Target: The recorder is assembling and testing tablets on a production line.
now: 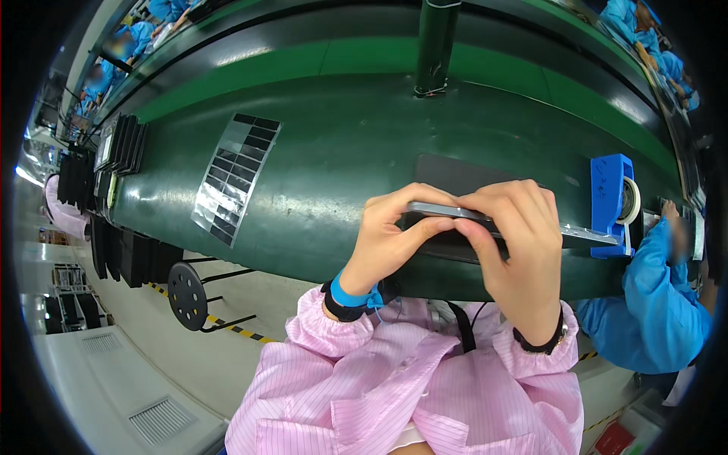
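We see the green conveyor bench [318, 152] with a dark mat [455, 176] on it, and above the mat our left hand [394, 235] and right hand [516, 243] are both pinched closed on a thin grey flat panel [444, 212], held edge-on.

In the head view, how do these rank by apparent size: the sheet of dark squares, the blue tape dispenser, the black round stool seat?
1. Sheet of dark squares
2. Blue tape dispenser
3. Black round stool seat, though fisheye bending near the rim makes it unsure.

Head view, steeply down, close
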